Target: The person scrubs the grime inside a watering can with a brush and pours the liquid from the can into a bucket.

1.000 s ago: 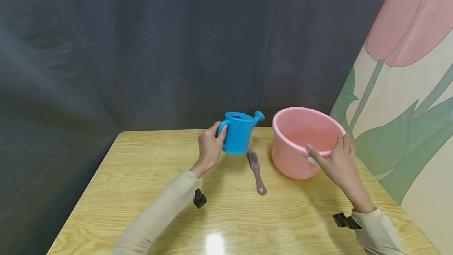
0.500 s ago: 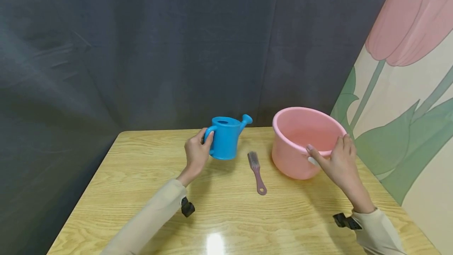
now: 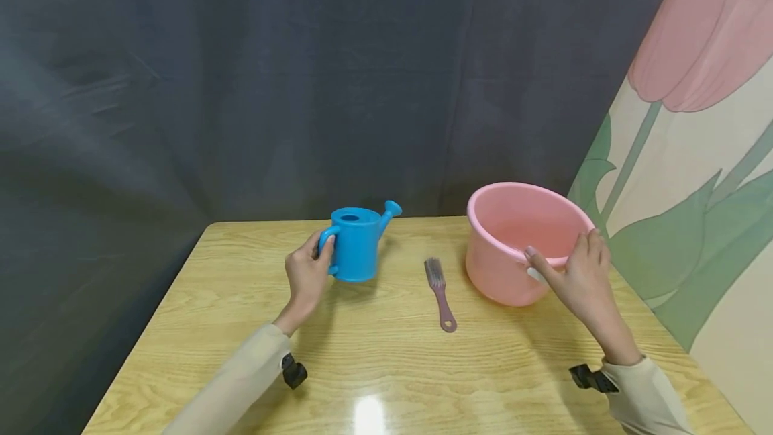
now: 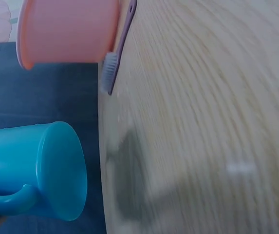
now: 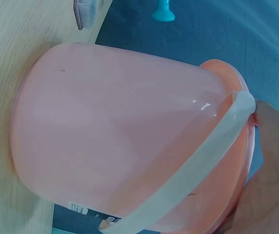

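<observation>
My left hand (image 3: 306, 275) grips the handle of a small blue watering can (image 3: 356, 247), whose spout points right. In the left wrist view, the can's flat base (image 4: 64, 170) hangs above the table, with its shadow apart from it. At the right, a pink plastic bucket (image 3: 496, 275) stands on the table. My right hand (image 3: 582, 280) holds its near right rim, thumb and fingers spread along the edge. The right wrist view shows the bucket's white carrying handle (image 5: 193, 170) hanging across its side. Between can and bucket lies a purple-handled brush (image 3: 442, 301), bristle end away from me.
The wooden table (image 3: 386, 368) spans the front. A dark curtain (image 3: 332, 86) hangs behind its far edge. On the right, a wall with painted tulips (image 3: 682, 220) runs close along the table's side.
My left hand has carried the watering can leftward and slightly nearer, away from the bucket. The right hand, bucket and brush have stayed in place.
</observation>
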`<state>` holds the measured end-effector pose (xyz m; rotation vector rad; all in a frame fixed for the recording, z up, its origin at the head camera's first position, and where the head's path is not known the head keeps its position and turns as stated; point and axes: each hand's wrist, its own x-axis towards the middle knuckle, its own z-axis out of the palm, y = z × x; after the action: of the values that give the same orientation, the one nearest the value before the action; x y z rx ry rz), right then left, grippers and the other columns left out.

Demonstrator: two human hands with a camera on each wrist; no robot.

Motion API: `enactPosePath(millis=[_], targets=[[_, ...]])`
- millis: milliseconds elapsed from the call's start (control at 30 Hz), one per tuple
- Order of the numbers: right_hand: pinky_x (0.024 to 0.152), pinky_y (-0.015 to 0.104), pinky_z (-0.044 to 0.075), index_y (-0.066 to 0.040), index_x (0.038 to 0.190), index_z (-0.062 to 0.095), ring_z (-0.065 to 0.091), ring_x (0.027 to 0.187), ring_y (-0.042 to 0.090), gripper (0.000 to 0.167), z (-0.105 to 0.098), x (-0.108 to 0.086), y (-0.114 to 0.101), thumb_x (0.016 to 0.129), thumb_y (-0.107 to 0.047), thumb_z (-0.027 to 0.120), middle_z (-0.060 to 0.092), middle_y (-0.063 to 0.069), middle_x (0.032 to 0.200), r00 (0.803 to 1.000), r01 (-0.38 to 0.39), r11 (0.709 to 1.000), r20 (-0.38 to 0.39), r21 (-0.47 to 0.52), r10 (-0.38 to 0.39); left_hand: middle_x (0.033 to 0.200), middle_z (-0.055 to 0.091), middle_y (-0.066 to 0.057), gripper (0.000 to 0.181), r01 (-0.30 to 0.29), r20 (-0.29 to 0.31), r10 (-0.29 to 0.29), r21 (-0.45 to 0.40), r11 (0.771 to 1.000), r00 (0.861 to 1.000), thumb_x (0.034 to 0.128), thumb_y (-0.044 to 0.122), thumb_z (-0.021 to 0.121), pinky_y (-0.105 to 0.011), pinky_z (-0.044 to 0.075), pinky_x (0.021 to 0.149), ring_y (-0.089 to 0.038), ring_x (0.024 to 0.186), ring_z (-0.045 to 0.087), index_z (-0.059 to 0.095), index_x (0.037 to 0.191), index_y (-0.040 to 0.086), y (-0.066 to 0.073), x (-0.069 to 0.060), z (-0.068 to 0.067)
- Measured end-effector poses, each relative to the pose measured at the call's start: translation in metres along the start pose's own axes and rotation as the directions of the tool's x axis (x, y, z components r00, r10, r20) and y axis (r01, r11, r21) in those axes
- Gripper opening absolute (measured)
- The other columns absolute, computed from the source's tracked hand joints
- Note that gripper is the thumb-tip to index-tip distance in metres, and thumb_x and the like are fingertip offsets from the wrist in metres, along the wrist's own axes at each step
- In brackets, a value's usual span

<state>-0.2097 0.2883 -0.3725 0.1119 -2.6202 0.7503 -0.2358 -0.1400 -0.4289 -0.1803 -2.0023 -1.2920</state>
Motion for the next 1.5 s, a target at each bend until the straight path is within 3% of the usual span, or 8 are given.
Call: enactPosePath(millis=[300,467,600,867,1067,1200,1400,1500], targets=[[0.100,0.080,0.015,0.025,0.144,0.009,0.002,0.137,0.062,0.105,0.000,-0.001,0.000,0.093,-0.050,0.063,0.001,0.043,0.152,1.000,-0.006,1.000,0.005,-0.005,0.006,0.095,0.074,-0.017,0.020,0.028,-0.020,-0.028,0.029,0.999,0.999,0.0973,0.013,0.065,-0.043,0.059,0.072,-0.028,0.087,0.073,0.072,0.106,-0.004,-0.010,0.000,-0.023],[0.101,0.079,0.014,0.025,0.144,0.009,0.002,0.137,0.062,0.105,0.000,0.000,0.000,0.093,-0.050,0.063,0.001,0.043,0.152,1.000,0.000,1.000,0.000,-0.007,0.000,0.093,0.074,-0.017,0.021,0.051,-0.057,-0.048,0.047,0.998,0.997,0.0969,0.014,0.065,-0.022,0.057,0.070,-0.028,0.085,0.073,0.072,0.106,-0.004,-0.014,0.000,-0.038],[0.101,0.080,0.013,0.024,0.145,0.007,0.000,0.138,0.062,0.106,-0.002,0.000,-0.001,0.093,-0.050,0.062,-0.003,0.042,0.153,1.000,-0.005,1.000,0.007,-0.007,0.005,0.089,0.074,-0.019,0.021,0.055,-0.097,-0.048,0.070,0.996,0.994,0.0959,0.012,0.067,-0.004,0.047,0.064,-0.030,0.079,0.073,0.072,0.106,-0.005,-0.017,-0.001,-0.050],[0.099,0.079,0.017,0.026,0.142,0.013,0.006,0.135,0.061,0.103,-0.002,0.000,-0.002,0.092,-0.049,0.064,0.008,0.044,0.149,1.000,0.014,1.000,-0.016,-0.006,-0.014,0.092,0.073,-0.018,0.020,0.079,-0.109,-0.064,0.145,0.986,0.992,0.0963,0.012,0.066,-0.001,0.043,0.066,-0.027,0.082,0.072,0.072,0.104,-0.005,-0.028,-0.005,-0.070],[0.099,0.080,0.016,0.026,0.143,0.011,0.004,0.137,0.061,0.104,-0.001,0.000,-0.002,0.093,-0.049,0.063,0.004,0.043,0.151,1.000,0.008,1.000,-0.005,-0.011,-0.008,0.087,0.073,-0.018,0.018,0.072,-0.115,-0.049,0.200,0.977,0.992,0.0964,0.012,0.066,-0.002,0.038,0.063,-0.026,0.075,0.070,0.072,0.102,-0.005,-0.039,-0.008,-0.079],[0.098,0.081,0.017,0.025,0.143,0.011,0.004,0.137,0.061,0.104,-0.001,0.000,-0.002,0.093,-0.049,0.064,0.005,0.043,0.151,1.000,0.008,1.000,-0.008,-0.009,-0.008,0.090,0.074,-0.018,0.018,0.062,-0.121,-0.035,0.224,0.973,0.992,0.0957,0.010,0.067,0.000,0.038,0.067,-0.028,0.081,0.071,0.072,0.104,-0.005,-0.047,-0.010,-0.084],[0.100,0.080,0.014,0.025,0.144,0.009,0.002,0.137,0.062,0.105,-0.001,-0.001,-0.002,0.093,-0.050,0.063,0.001,0.044,0.152,1.000,0.003,1.000,-0.004,-0.013,-0.003,0.085,0.073,-0.018,0.016,0.057,-0.146,-0.019,0.263,0.963,0.989,0.0953,0.009,0.067,-0.002,0.036,0.062,-0.027,0.071,0.068,0.072,0.101,-0.006,-0.055,-0.014,-0.090],[0.102,0.079,0.012,0.026,0.143,0.009,0.001,0.138,0.062,0.105,-0.001,-0.001,-0.002,0.093,-0.050,0.062,-0.001,0.044,0.152,1.000,0.005,1.000,-0.004,-0.016,-0.005,0.086,0.073,-0.019,0.017,0.058,-0.163,-0.011,0.287,0.956,0.987,0.0953,0.009,0.067,0.000,0.035,0.065,-0.032,0.075,0.071,0.072,0.101,-0.007,-0.057,-0.014,-0.092]])
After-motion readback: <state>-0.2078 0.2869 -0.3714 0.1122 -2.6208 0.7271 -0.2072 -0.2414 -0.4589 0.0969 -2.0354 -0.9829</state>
